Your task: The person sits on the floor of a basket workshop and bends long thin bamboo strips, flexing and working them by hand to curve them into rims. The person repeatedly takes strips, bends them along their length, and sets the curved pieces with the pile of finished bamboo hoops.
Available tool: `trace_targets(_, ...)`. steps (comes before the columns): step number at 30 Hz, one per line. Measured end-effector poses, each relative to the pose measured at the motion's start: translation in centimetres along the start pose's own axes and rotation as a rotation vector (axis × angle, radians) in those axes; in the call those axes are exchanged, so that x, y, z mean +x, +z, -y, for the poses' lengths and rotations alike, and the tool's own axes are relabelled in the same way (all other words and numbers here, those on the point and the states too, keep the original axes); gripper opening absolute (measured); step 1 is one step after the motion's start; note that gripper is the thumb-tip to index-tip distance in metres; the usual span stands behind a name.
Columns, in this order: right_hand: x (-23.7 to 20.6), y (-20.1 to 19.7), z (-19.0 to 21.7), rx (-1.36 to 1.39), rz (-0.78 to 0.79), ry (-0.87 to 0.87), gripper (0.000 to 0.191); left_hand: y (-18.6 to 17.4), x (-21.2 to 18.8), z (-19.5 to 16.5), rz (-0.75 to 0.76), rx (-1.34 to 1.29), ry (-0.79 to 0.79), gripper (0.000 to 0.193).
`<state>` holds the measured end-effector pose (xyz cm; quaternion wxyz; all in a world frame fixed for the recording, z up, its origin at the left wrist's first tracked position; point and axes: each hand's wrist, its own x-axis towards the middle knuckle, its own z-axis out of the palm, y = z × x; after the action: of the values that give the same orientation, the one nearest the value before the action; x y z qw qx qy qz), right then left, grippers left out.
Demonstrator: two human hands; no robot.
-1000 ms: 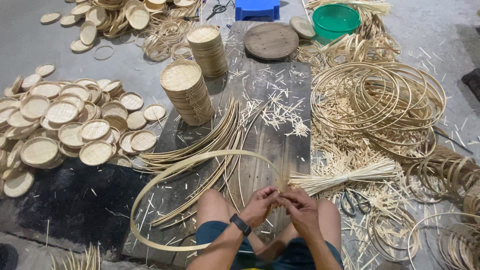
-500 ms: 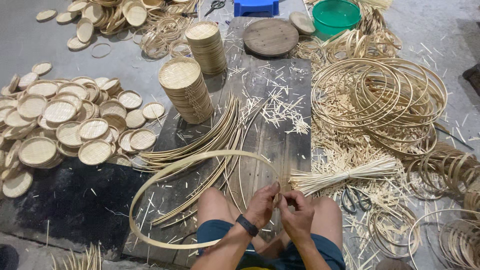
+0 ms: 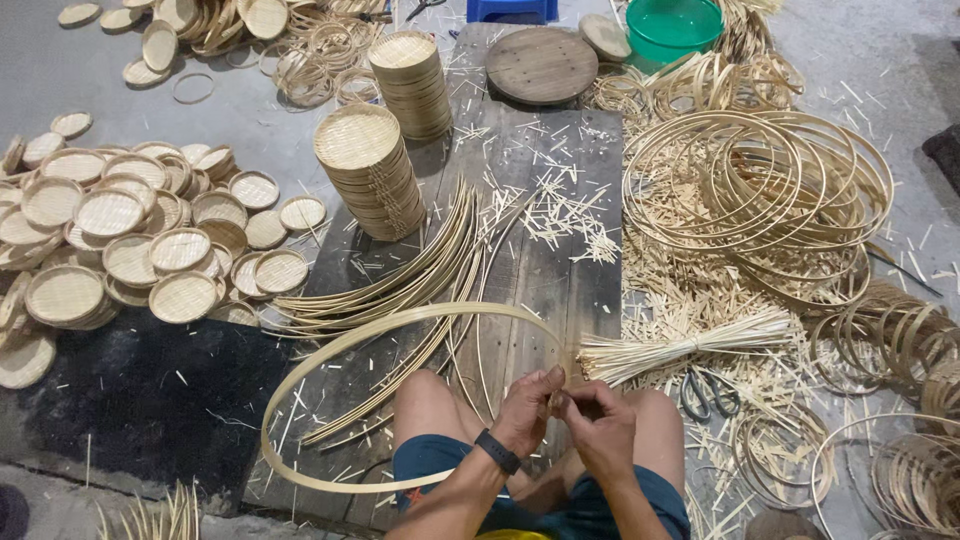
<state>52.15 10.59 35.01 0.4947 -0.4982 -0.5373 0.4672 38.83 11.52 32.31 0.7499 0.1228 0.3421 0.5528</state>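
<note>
A large bamboo strip hoop (image 3: pixel 330 355) curves out to the left over my knees and the wooden board (image 3: pixel 560 260). My left hand (image 3: pixel 527 408), with a black wristband, and my right hand (image 3: pixel 597 425) meet close together above my lap. Both pinch the hoop where its ends come together near my knees. A bundle of thin bamboo sticks (image 3: pixel 690 345) lies just right of my hands, with scissors (image 3: pixel 703 392) beside it.
Two stacks of round woven trays (image 3: pixel 368 170) stand on the board, and many loose trays (image 3: pixel 130 240) spread at left. A pile of bamboo rings (image 3: pixel 760 190) lies at right, curved strips (image 3: pixel 400 280) in the middle, a green basin (image 3: pixel 673 25) far back.
My hands have shifted slightly and drawn closer together on the hoop's joint. The hoop stays in about the same place.
</note>
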Motion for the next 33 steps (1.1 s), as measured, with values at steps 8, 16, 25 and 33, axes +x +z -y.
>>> trace_targets(8, 0.5, -1.6, -1.4, 0.242, 0.102, 0.183, 0.005, -0.3, -0.3, 0.7, 0.043, 0.04, -0.014, 0.036)
trace_targets(16, 0.7, -1.6, 0.7, -0.059, 0.08, 0.089, 0.014, -0.8, 0.2, 1.1, 0.106, 0.052, -0.024, 0.037)
trace_targets(25, 4.0, -5.4, 6.6, -0.252, 0.67, 0.161, 0.026, -2.6, 0.2, 3.1, 0.372, -0.035, -0.477, 0.036)
trace_targets(33, 5.9, -6.8, 8.8, -0.496, 1.001, 0.195, 0.02, -1.5, -2.5, 2.8, 0.351, -0.003, -0.498, 0.034)
